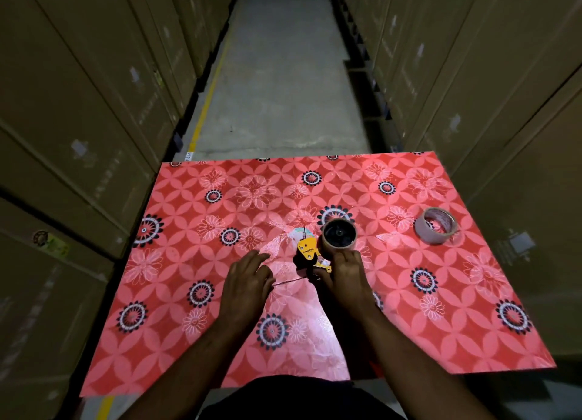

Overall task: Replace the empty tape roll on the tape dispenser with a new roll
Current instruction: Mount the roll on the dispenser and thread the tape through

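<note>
A yellow and black tape dispenser (308, 252) stands at the middle of the red flowered table (176, 309). A brown roll (339, 233) sits on its hub. My right hand (341, 276) grips the dispenser from the near side, fingers against the roll's lower edge. My left hand (248, 276) hovers just left of the dispenser, fingers curled; a thin strand of tape runs from it to the dispenser. A second, greyish tape roll (436, 226) lies flat at the table's right.
Tall stacks of cardboard boxes (78, 104) wall in the table on the left and right (504, 89). A concrete aisle (277, 73) with a yellow line runs beyond the table's far edge.
</note>
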